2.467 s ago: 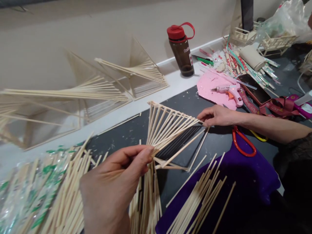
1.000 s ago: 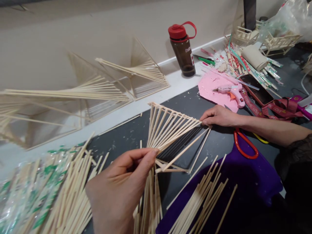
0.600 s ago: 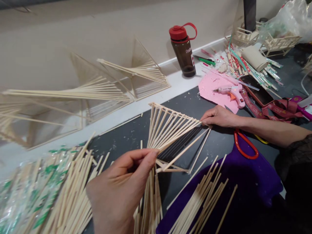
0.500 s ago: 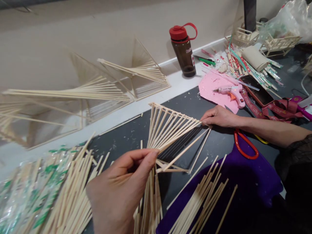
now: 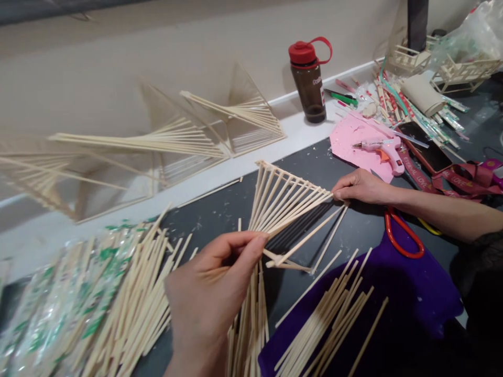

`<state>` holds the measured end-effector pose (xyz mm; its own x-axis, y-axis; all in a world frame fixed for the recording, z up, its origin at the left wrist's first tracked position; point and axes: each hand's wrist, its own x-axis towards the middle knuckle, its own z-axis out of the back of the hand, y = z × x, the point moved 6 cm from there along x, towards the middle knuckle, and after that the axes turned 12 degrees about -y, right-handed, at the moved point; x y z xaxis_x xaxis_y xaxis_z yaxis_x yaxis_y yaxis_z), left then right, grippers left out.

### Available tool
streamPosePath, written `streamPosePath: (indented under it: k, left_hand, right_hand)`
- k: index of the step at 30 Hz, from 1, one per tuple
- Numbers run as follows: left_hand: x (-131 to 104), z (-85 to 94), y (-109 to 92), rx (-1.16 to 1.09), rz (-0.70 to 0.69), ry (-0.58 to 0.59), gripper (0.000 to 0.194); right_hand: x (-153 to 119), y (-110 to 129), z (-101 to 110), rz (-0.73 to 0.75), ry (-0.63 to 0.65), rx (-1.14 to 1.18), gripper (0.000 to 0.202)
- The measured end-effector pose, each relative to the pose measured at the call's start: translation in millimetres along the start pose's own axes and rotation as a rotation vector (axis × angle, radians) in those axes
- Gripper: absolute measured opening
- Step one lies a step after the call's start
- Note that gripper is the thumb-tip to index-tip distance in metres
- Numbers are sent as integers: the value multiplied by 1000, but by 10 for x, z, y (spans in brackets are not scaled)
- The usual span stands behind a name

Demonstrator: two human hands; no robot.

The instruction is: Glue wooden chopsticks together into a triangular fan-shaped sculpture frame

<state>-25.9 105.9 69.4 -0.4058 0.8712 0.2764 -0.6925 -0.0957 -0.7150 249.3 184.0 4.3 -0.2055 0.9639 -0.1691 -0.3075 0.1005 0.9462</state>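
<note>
A twisted fan-shaped frame of wooden sticks (image 5: pixel 288 196) stands over the dark table. My left hand (image 5: pixel 223 283) pinches a stick at the frame's near left side between thumb and forefinger. At the frame's right corner, the fingertips of my right hand (image 5: pixel 359 187) are closed on the stick ends. Below the fan, several sticks form the base, with one corner (image 5: pixel 277 261) just right of my left thumb. Loose sticks (image 5: pixel 141 288) lie left of my left hand, and more (image 5: pixel 326 319) rest on purple cloth (image 5: pixel 416 283).
Finished stick frames (image 5: pixel 157 141) stand along the wall. A bottle (image 5: pixel 308 84) is behind the work. On the right are a pink glue gun (image 5: pixel 379 146), a phone (image 5: pixel 424 146), a ribbon (image 5: pixel 451 178) and red-handled scissors (image 5: pixel 404 243). Wrapped sticks (image 5: pixel 58 293) lie at left.
The whole view has shifted, so things appear farther right. Both hands keep their grip on the stick frame, with no clear change in their hold.
</note>
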Motion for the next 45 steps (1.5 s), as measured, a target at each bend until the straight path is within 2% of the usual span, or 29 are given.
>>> streamPosePath:
  k: [3, 8, 18, 28, 31, 36, 38, 41, 45]
  left_hand:
    - [-30, -21, -1, -60, 144, 71, 23]
    - [-100, -9, -76, -160, 248, 136, 22]
    - [-220, 72, 7, -320, 195, 132, 18]
    - [-273, -68, 132, -527, 310, 276, 20]
    - [-266, -41, 105, -505, 199, 223, 20]
    - [-244, 55, -11, -304, -214, 54, 15]
    - [-247, 68, -36, -267, -309, 12, 14]
    - [-237, 56, -30, -254, -306, -4, 14]
    - [-228, 0, 56, -328, -79, 68, 13]
  right_hand:
    - [-3, -15, 5, 2, -10, -22, 15]
    - [-2, -18, 20, 23, -19, -74, 20]
    - [-34, -29, 62, 47, -36, -123, 28]
    - [-76, -31, 129, -14, -64, -181, 30]
    - [-87, -6, 135, -14, -76, -188, 32]
    - [-84, 3, 125, -17, -84, -175, 34]
    - [-79, -7, 116, -16, -77, -166, 32]
    - [-74, -14, 103, -2, -58, -159, 29]
    - [-77, -25, 112, -5, -56, -165, 31]
